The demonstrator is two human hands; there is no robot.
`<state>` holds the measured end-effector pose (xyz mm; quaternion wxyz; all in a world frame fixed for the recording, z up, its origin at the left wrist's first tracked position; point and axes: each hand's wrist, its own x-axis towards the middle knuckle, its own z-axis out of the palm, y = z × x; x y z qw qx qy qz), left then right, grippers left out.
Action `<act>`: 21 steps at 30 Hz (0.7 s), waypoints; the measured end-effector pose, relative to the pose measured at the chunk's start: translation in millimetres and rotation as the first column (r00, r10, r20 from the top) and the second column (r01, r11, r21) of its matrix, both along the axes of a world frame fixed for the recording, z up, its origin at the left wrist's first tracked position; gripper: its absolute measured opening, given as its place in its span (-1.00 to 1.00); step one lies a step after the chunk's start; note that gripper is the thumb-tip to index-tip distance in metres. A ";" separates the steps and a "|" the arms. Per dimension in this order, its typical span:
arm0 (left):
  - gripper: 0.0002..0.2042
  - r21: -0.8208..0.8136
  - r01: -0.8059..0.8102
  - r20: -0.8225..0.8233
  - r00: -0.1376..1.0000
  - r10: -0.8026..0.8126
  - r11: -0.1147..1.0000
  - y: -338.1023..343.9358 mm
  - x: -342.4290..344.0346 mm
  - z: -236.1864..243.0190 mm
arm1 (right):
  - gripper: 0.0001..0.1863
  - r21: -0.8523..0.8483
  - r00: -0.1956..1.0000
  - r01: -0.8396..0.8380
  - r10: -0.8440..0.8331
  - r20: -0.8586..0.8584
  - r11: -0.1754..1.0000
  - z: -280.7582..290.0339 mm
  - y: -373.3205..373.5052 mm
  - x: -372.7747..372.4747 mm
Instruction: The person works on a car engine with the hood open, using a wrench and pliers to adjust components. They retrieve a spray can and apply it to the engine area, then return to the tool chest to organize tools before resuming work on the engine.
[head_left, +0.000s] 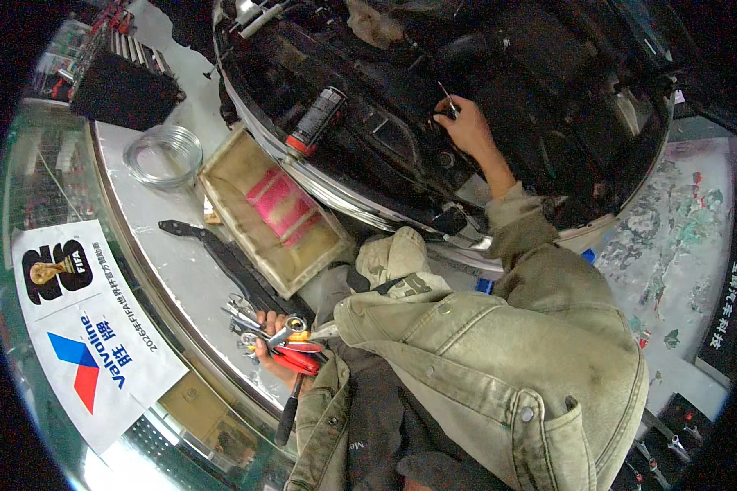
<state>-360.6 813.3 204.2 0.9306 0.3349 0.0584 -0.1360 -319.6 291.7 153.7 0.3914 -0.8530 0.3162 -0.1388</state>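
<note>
My left hand (272, 358) is closed around a bundle of hand tools, with several wrenches (291, 329), red-handled pliers (295, 360) and a tool with a black handle (287, 421) among them. Over the open engine bay (434, 74), my right hand (467, 127) has its thumb and fingers pinched together. A thin, light-coloured rod (445, 92) sticks up from its fingertips, and what it belongs to is too dark to make out. A dark spray can with a red end (318, 121) lies on the car's front edge.
Beside the car's front is a worn tray (237, 168) holding a pink item (280, 204). A coil of clear hose (164, 155) lies near a black box of tools (127, 86) at the far left. A glass panel bears a white poster (98, 331). More tools (655, 450) are at lower right.
</note>
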 end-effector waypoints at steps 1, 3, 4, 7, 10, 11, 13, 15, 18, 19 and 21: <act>-0.49 -0.013 0.049 0.047 0.998 -0.048 0.999 0.1 0.6 -0.3 | -0.76 -0.090 0.995 -0.091 0.095 0.034 0.992 -1.3 -7.9 -0.5; -0.50 -0.068 0.048 0.034 0.998 -0.045 0.997 -0.8 -1.4 0.1 | -0.75 -0.173 0.974 -0.223 0.227 -0.001 0.959 -8.1 -14.4 -0.7; -0.52 -0.044 0.034 0.030 0.999 -0.033 0.998 -1.6 -3.1 0.5 | -0.75 -0.194 0.956 -0.294 0.292 -0.038 0.936 -12.3 -14.9 -0.6; -0.57 -0.089 -0.029 -0.039 0.999 0.025 0.996 -4.0 -9.2 2.3 | -0.74 -0.274 0.964 -0.267 0.259 -0.067 0.924 -24.6 -13.6 0.4; -0.54 -0.077 -0.047 -0.056 0.998 0.043 0.996 -5.8 -10.1 2.4 | -0.77 -0.251 0.955 -0.279 0.295 0.028 0.927 -31.8 -13.4 0.2; -0.54 -0.082 -0.055 -0.058 0.997 0.051 0.995 -6.3 -10.1 2.2 | -0.78 -0.269 0.954 -0.273 0.296 0.049 0.924 -33.0 -13.4 -0.6; -0.54 -0.107 -0.047 -0.043 0.998 0.043 0.993 -6.8 -9.2 1.7 | -0.79 -0.311 0.945 -0.259 0.307 0.114 0.914 -34.7 -11.6 -2.9; -0.53 -0.153 -0.025 -0.021 1.000 0.022 0.988 -7.3 -8.7 0.7 | -0.80 -0.335 0.955 -0.238 0.283 0.090 0.911 -36.4 -7.6 -5.9; -0.51 -0.114 -0.038 -0.041 0.999 0.033 0.993 -7.7 -8.0 -1.3 | -0.81 -0.328 0.955 -0.228 0.276 0.108 0.917 -38.6 0.1 -10.5; -0.51 -0.088 -0.050 -0.051 0.998 0.045 0.995 -7.5 -8.0 -1.6 | -0.81 -0.310 0.954 -0.228 0.276 0.119 0.923 -39.0 1.7 -12.1; -0.51 -0.049 -0.045 -0.047 0.998 0.043 0.998 -7.6 -6.6 -2.8 | -0.85 -0.313 0.947 -0.232 0.287 0.141 0.921 -38.9 2.9 -14.3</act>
